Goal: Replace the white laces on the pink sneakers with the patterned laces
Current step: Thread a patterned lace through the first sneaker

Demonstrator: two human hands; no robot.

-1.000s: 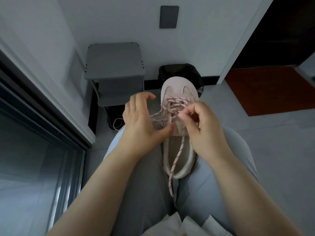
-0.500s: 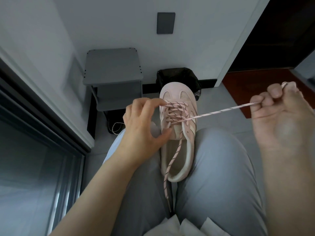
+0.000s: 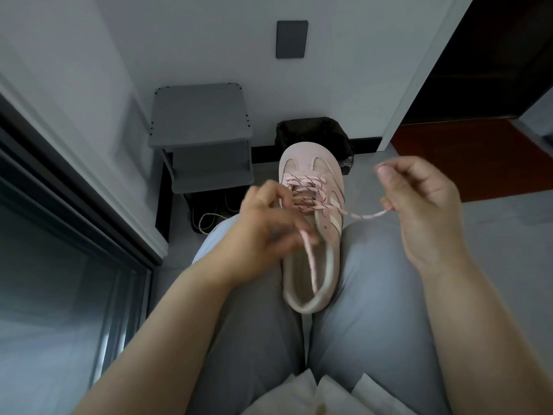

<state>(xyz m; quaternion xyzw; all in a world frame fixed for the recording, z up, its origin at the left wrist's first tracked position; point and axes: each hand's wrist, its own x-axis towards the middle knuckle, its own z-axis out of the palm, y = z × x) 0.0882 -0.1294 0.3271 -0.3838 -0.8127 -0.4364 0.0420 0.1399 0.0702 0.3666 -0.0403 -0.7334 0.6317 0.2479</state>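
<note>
Pink sneaker (image 3: 327, 227) between thighs (image 3: 374, 295), left hand (image 3: 263, 232), right hand (image 3: 425, 199) pinching patterned lace (image 3: 309, 193)

Dim, cool light; motion-blurred hands; wide-angle edge distortion.

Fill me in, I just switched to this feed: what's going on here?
A seated person is lacing a pink suede sneaker wedged toe-out between their thighs in grey trousers. A pink patterned lace with dark flecks already criss-crosses the eyelets. The right hand pinches one lace end, drawn out to the shoe's right. The left hand, blurred, sits at the upper eyelets and seems to pinch the other end, which trails over the shoe's opening.
</note>
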